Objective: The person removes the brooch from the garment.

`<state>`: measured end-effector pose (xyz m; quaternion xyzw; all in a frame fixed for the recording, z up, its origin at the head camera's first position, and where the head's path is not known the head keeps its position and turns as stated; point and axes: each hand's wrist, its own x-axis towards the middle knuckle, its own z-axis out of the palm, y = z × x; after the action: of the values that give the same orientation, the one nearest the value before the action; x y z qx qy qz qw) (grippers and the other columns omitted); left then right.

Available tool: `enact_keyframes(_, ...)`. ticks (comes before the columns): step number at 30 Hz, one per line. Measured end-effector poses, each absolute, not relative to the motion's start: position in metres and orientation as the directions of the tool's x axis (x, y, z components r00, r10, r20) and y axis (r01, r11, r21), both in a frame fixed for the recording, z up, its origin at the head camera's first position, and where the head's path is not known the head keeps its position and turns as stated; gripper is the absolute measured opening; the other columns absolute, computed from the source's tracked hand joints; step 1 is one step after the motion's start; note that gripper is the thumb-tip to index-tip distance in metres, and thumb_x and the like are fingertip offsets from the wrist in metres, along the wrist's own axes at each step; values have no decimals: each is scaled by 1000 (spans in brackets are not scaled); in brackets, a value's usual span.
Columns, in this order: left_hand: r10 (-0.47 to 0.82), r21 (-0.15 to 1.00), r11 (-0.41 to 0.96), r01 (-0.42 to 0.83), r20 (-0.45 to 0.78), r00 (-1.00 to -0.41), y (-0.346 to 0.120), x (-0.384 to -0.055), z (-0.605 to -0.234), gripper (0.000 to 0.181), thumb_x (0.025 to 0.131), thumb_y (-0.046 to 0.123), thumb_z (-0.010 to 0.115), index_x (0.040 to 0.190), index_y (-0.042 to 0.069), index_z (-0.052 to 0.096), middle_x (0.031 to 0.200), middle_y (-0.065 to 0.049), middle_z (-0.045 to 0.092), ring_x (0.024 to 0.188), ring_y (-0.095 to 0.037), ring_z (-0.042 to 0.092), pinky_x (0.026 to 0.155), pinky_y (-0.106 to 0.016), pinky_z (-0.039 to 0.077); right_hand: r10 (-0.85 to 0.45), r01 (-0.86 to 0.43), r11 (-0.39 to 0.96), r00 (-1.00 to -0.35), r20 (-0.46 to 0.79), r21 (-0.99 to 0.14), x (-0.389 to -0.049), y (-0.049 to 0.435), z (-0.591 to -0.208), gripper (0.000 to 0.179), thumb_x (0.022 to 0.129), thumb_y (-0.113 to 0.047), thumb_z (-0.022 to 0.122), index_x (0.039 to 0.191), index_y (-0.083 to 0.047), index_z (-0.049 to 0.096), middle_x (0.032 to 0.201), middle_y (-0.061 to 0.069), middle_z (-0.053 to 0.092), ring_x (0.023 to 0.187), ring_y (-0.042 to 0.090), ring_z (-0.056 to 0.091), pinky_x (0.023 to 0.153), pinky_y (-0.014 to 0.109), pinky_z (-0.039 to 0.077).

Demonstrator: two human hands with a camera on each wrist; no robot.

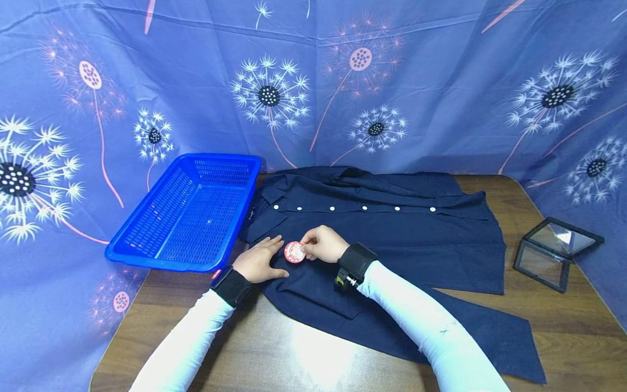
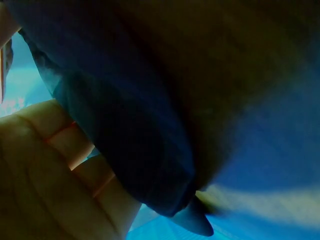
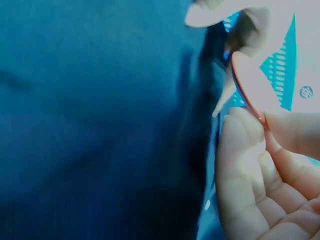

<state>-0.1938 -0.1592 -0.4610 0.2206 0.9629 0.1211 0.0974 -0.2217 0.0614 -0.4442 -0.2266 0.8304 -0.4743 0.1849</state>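
Observation:
A round red-and-white badge (image 1: 294,252) is pinched at its right edge between the thumb and fingers of my right hand (image 1: 325,244). In the right wrist view the badge (image 3: 252,85) appears nearly edge-on, tilted over the dark cloth. Beneath both hands a dark navy button-up shirt (image 1: 392,239) lies spread out, its collar to the left and its row of white buttons running across. My left hand (image 1: 258,260) rests near the collar end with fingers extended, just left of the badge. The left wrist view is dim; shirt fabric (image 2: 125,135) overlaps the fingertips there.
A blue perforated plastic basket (image 1: 230,218) stands at the left, beside the collar. On the right side of the wooden table (image 1: 588,326) lies an opened black-framed folding mirror (image 1: 543,264). A blue dandelion-print curtain (image 1: 313,71) hangs behind the table.

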Motion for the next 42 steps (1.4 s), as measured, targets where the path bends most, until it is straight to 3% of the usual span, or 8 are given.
enact_keyframes(7, 438, 271, 879, 392, -135, -889, -159, -193, -460, 88, 77, 50, 77, 143, 2, 47, 155, -14, 39, 144, -38, 35, 115, -50, 33, -518, -205, 424, -854, -51, -882, -227, 83, -434, 13, 91, 1, 61, 97, 8, 69, 80, 18, 70, 68, 18, 69, 67, 36, 60)
enact_keyframes(15, 438, 279, 878, 390, -137, -888, -160, -193, -458, 88, 77, 50, 77, 144, 1, 47, 155, -13, 39, 144, -38, 34, 116, -50, 32, -461, -195, 385, -888, -5, -902, -229, 114, -420, 14, 92, 0, 61, 99, 12, 66, 86, 24, 70, 80, 37, 71, 73, 45, 60)
enact_keyframes(19, 432, 275, 882, 383, -146, -890, -160, -193, -458, 87, 77, 50, 77, 144, 2, 47, 156, -13, 39, 145, -37, 34, 116, -50, 32, -414, -196, 378, -910, 25, -905, -229, 132, -415, 16, 92, -1, 62, 100, 12, 67, 88, 25, 71, 80, 35, 72, 71, 40, 60)
enact_keyframes(27, 429, 269, 885, 381, -151, -891, -158, -192, -457, 87, 77, 49, 77, 143, 1, 48, 155, -13, 40, 144, -37, 34, 116, -50, 32, -304, -220, 385, -947, 102, -896, -230, 166, -412, 17, 92, -4, 64, 101, 10, 69, 89, 24, 72, 72, 17, 72, 67, 28, 60)
enact_keyframes(32, 430, 266, 885, 383, -147, -891, -157, -192, -455, 86, 77, 48, 78, 142, -1, 48, 154, -14, 41, 143, -38, 35, 116, -49, 32, -246, -208, 363, -962, 122, -908, -229, 183, -410, 19, 92, -4, 64, 104, 11, 67, 91, 27, 71, 70, 8, 70, 65, 25, 59)
enact_keyframes(37, 432, 273, 883, 382, -153, -889, -156, -193, -455, 87, 77, 48, 77, 142, -1, 47, 154, -15, 41, 144, -39, 35, 117, -49, 31, -219, -219, 321, -964, 153, -921, -226, 195, -405, 24, 93, -6, 64, 107, 14, 65, 92, 30, 70, 70, 7, 71, 66, 24, 59)
enact_keyframes(39, 432, 280, 882, 380, -152, -889, -157, -193, -455, 86, 78, 48, 77, 142, -1, 47, 153, -16, 41, 143, -38, 35, 117, -48, 31, -204, -224, 292, -964, 168, -930, -225, 199, -401, 25, 93, -6, 64, 108, 15, 65, 91, 26, 71, 70, 6, 71, 66, 24, 59)
enact_keyframes(42, 431, 286, 879, 381, -138, -892, -158, -194, -456, 84, 79, 48, 76, 141, -1, 49, 152, -17, 43, 143, -38, 37, 117, -48, 31, -169, -225, 235, -968, 188, -946, -221, 205, -395, 27, 93, -4, 64, 109, 17, 63, 84, 10, 73, 69, 6, 70, 67, 24, 59)
